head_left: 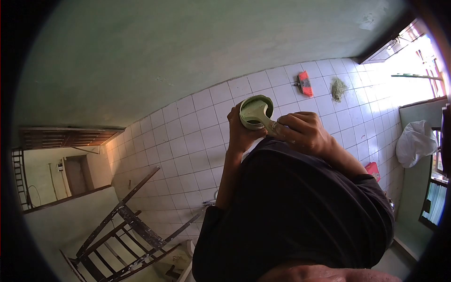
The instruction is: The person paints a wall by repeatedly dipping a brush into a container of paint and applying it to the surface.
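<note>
My left hand (240, 130) is wrapped round the side of a small round tub (246, 123), whose inside is coated in pale green. In my right hand (303, 131) is the handle of what looks like a putty knife (256, 112), its flared, green-smeared end dipping into the tub's mouth. Both hands are close together in front of my dark shirt. How much the tub contains I cannot tell.
A green wall (188, 51) runs above the white tiled floor (192, 134). On the floor lie a red-orange broom head or dustpan (305, 83) and a heap of greenish debris (338, 89). A dark wooden ladder-like stand (141, 228) is at lower left, a white plastic bag (416, 143) at right.
</note>
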A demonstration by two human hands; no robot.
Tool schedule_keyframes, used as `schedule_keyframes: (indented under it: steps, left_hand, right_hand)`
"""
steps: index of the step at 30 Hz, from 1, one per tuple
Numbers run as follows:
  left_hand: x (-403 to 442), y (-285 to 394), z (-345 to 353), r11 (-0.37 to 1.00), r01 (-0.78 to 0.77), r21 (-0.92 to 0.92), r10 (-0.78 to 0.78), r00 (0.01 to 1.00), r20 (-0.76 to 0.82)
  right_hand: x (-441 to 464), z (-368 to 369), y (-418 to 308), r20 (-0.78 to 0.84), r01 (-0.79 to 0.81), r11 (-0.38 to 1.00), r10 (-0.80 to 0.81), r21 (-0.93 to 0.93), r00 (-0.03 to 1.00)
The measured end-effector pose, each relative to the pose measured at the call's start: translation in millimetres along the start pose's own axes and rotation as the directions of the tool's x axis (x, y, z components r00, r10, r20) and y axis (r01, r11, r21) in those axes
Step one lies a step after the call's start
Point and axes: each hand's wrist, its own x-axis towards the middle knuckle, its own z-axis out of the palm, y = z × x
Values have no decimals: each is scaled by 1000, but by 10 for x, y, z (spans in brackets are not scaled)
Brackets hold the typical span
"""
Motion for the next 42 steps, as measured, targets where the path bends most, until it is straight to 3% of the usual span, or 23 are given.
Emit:
schedule_keyframes:
  steps: [7, 12, 13, 15, 17, 19, 21, 22, 26, 28, 31, 37, 39, 42]
  left_hand:
    - [32, 16, -44, 1000, -3, 3, 3, 1000, 6]
    - [62, 75, -127, 986, -75, 151, 67, 996, 53]
    - [52, 96, -126, 986, -74, 151, 67, 996, 51]
    - [53, 251, -110, 942, -110, 318, 97, 994, 58]
    - [58, 257, -98, 948, -81, 309, 63, 996, 68]
    - [56, 265, -86, 952, -52, 300, 30, 997, 75]
    - [43, 269, -71, 949, -18, 315, -6, 997, 74]
    - [42, 256, -70, 950, -17, 312, -6, 997, 70]
    - [70, 266, -115, 942, -50, 333, 21, 996, 90]
    - [72, 284, -129, 936, -61, 348, 25, 994, 106]
    - [78, 273, -125, 943, -56, 329, 21, 994, 108]
    - [113, 216, -53, 987, -45, 154, 27, 993, 113]
    - [95, 246, -46, 955, -83, 286, 55, 993, 105]
    - [88, 229, -14, 949, -111, 295, 88, 992, 93]
  right_hand:
    - [-11, 77, 76, -85, 40, 999, -37, 35, 996]
    - [88, 49, 62, -75, -35, 997, 40, 63, 996]
    - [121, 27, 85, -76, -94, 990, 103, 107, 992]
    - [179, -14, 112, -73, -156, 977, 168, 148, 983]
    - [241, -39, 137, -177, -301, 931, 338, 209, 924]
    - [170, -6, 226, -173, -343, 917, 378, 201, 909]
    - [158, -12, 249, -49, -569, 598, 712, 564, 700]
    - [173, -31, 254, -9, -591, 546, 739, 593, 674]
    - [172, 37, 324, -66, -530, 475, 785, 702, 616]
    - [166, 20, 346, -28, -474, 339, 836, 813, 548]
    - [33, 93, 492, -27, -401, 246, 877, 882, 479]
    - [-265, 195, 676, 77, -263, 42, 901, 964, 426]
    - [-362, 245, 708, 97, -248, 11, 904, 969, 417]
    - [-428, 206, 717, 138, -240, -44, 912, 970, 388]
